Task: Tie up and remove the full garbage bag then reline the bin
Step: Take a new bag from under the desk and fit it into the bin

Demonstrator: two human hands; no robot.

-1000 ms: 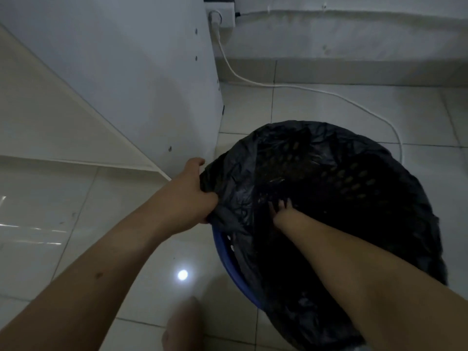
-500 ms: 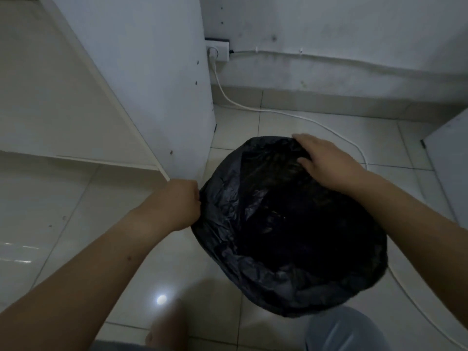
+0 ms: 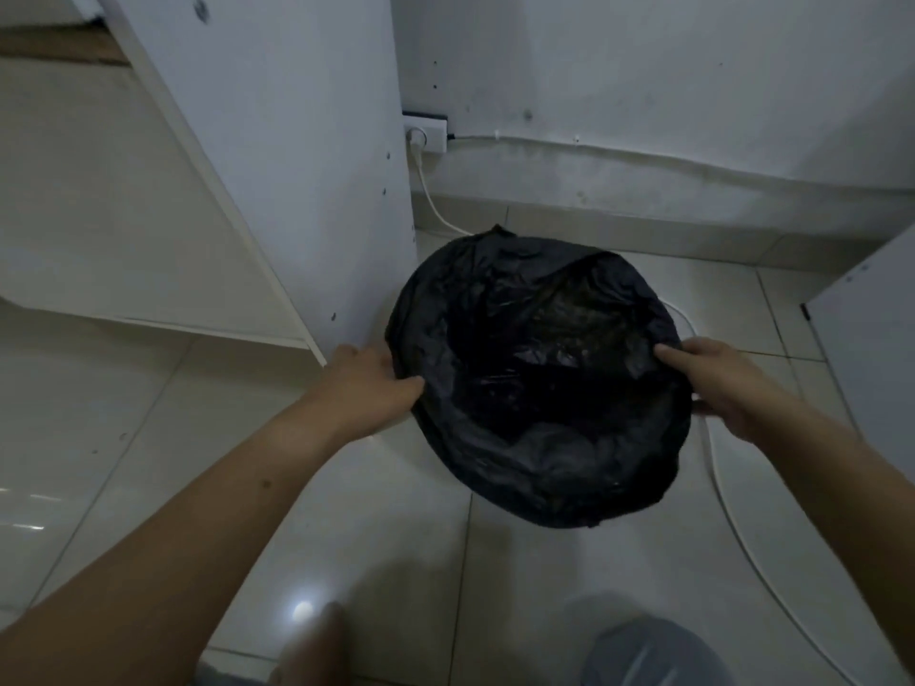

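Note:
A black garbage bag lines the round bin on the tiled floor, its edge folded down over the rim all round so the bin itself is hidden. The bag's inside looks dark and crumpled. My left hand grips the bag-covered rim on the left side. My right hand holds the rim on the right side, thumb on top and fingers down the outside.
A white cabinet panel stands just left of the bin. A wall socket feeds a white cable that runs along the floor behind and right of the bin. Another white panel is at far right. My legs show at the bottom.
My right hand has moved from the far rim to the right side of the rim. The view has pulled back, so the bin looks smaller. My left hand stays on the left rim.

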